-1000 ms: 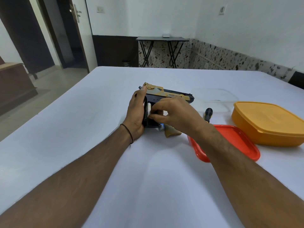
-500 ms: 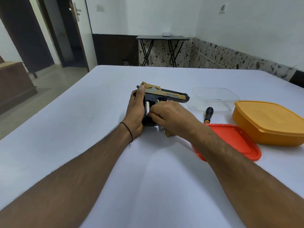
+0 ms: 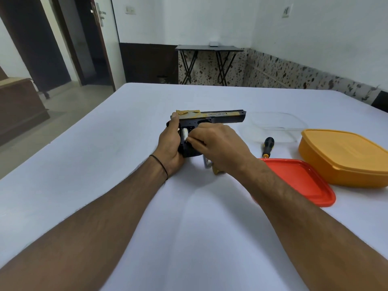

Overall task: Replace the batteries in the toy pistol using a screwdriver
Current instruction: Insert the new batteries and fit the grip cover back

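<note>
The toy pistol (image 3: 222,118) lay on its side on the white table (image 3: 94,164), muzzle toward the person's right, with the battery bay in the grip open upward. The left hand (image 3: 170,143) was wrapped round the rear of the grip, fingers curled and one digit raised against the back of the slide, pinning the body to the table. The right hand (image 3: 220,145) arched over the grip. Its fingers (image 3: 194,141) were curled and bunched, the tips closed on the lower end of a white battery (image 3: 184,133) sitting in the bay. Anything beneath the palm was hidden. The step appeared to be seating this cell. It would be done best by checking polarity against the bay markings, entering the spring end first, then pressing the free end flat while the left hand resisted the push. A loose battery (image 3: 206,162) and a gold cover piece (image 3: 217,172) lay just beside the grip, under the right wrist. Used and fresh cells should be held apart to avoid a mix-up. The screwdriver (image 3: 268,146) lay near on the right, beside the red lid (image 3: 300,181), within reach for refitting the cover.
</note>
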